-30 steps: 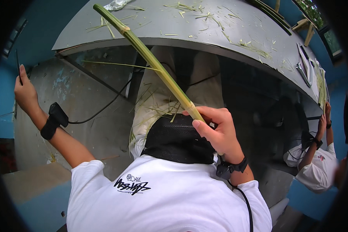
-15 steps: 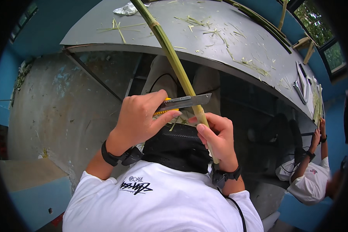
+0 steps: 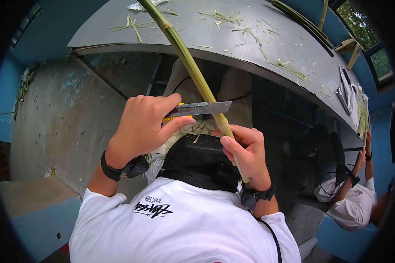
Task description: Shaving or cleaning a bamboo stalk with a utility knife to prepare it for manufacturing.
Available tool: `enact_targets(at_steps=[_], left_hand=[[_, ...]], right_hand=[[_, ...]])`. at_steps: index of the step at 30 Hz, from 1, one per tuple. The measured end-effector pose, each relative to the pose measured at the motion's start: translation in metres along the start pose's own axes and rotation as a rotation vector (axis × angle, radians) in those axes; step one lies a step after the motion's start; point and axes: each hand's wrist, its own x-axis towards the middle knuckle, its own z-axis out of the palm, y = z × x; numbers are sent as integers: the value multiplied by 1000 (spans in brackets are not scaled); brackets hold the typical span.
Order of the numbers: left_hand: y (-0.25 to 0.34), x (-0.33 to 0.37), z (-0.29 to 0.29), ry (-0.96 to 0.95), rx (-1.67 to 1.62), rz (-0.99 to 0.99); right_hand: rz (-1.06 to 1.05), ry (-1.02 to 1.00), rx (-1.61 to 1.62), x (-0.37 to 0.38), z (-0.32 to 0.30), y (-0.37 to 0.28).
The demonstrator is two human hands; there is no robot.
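Observation:
My left hand (image 3: 150,116) is closed round the yellow handle of a box cutter (image 3: 202,108). Its long grey blade lies across a green bamboo pole (image 3: 189,63), just above a pale joint. Lower down, my right hand (image 3: 245,151) grips the pole below that joint, thumb on top. The pole slants from my waist up to the left, over the table edge. Green shavings (image 3: 199,130) lie on my lap beside a black waist pouch (image 3: 197,162).
A grey table (image 3: 232,44) spans the far side, strewn with bamboo shavings (image 3: 289,69). Dark green poles (image 3: 305,26) lie along its far edge. A metal-framed hacksaw (image 3: 344,94) rests at the right. Nearby, another person's hands (image 3: 364,151) hold a bamboo strip.
My left hand and the box cutter have shifted slightly left and up. The bamboo pole's upper end has swung a little left. My right hand keeps its grip.

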Motion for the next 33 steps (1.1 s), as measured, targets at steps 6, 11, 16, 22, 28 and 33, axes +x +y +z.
enact_targets(at_steps=[6, 11, 16, 22, 28, 33], left_hand=[[-5, 13, -12, -13, 53, 13], [-24, 31, -22, 219, 174, -36], [-149, 41, -101, 700, 496, -523], [-114, -1, -120, 927, 356, -487], [-33, 5, -42, 432, 83, -125], [-5, -4, -1, 132, -65, -5]], right_hand=[[-40, 12, -38, 7, -1, 3], [-36, 40, -63, 8, 1, -1], [-69, -90, -158, -10, 2, 4], [39, -20, -23, -4, 8, -3], [20, 52, -9, -4, 2, -5], [17, 38, 23, -3, 4, -4]])
